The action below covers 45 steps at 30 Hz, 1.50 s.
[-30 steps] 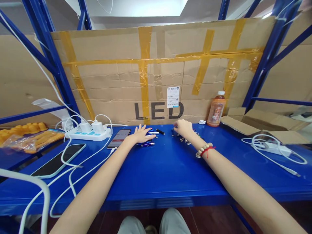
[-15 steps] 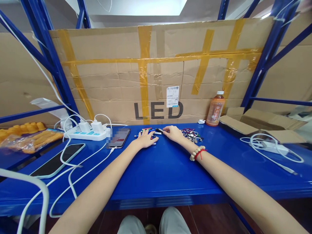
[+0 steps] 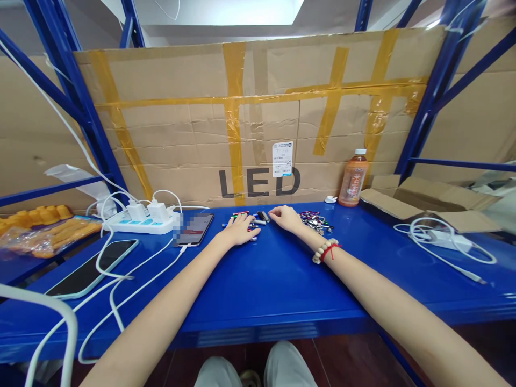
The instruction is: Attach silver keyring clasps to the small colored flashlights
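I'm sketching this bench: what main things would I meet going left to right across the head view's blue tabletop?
White power strip, cabled phone, left hand, right hand, pile of small shiny pieces, orange bottle, open cardboard box.

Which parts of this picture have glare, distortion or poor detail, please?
Head view, right: the tape glints; head view, sides: the blue posts lean outward, perhaps lens distortion; head view, left: square blocks cover part of the phone near the left hand; head view, centre: the pile beside the right hand is too fine to tell apart.
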### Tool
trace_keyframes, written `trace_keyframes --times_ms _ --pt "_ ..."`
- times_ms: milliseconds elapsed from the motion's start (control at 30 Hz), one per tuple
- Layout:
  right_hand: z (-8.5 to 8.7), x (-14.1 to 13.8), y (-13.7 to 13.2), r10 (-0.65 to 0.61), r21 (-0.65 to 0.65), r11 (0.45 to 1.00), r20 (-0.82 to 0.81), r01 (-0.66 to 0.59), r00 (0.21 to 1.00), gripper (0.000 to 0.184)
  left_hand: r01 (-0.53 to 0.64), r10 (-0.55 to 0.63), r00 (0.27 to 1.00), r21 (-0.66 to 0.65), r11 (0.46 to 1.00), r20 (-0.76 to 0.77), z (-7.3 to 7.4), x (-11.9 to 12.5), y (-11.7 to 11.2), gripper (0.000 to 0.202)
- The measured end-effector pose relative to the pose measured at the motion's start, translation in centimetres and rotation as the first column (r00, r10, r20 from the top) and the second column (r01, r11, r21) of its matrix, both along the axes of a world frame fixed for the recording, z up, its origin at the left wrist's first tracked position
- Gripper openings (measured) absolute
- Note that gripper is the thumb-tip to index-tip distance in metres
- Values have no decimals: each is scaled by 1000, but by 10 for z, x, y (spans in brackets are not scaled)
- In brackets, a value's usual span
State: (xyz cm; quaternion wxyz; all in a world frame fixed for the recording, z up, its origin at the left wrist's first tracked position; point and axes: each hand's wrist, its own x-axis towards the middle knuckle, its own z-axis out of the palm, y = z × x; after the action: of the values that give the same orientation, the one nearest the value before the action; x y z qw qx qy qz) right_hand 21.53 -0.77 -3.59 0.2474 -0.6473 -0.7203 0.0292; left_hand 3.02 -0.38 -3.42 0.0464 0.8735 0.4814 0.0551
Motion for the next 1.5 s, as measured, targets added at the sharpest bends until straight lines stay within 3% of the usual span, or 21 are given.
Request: trace_keyframes --times_ms 167,400,933,1500 --pt "-4 -4 2 120 23 992 62 -122 991 35 -37 41 998 70 997 -56 3 2 -5 66" --pt "-7 -10 -5 138 15 990 169 -143 976 37 -300 299 954 -34 953 -30 2 -3 -2 83" --pt "-5 -10 -5 177 89 977 143 -191 974 28 -87 87 996 -92 992 -4 0 -5 0 82" --pt "-12 -6 3 178 113 976 87 -187 980 30 -104 104 995 -75 992 -10 2 -4 -1 76"
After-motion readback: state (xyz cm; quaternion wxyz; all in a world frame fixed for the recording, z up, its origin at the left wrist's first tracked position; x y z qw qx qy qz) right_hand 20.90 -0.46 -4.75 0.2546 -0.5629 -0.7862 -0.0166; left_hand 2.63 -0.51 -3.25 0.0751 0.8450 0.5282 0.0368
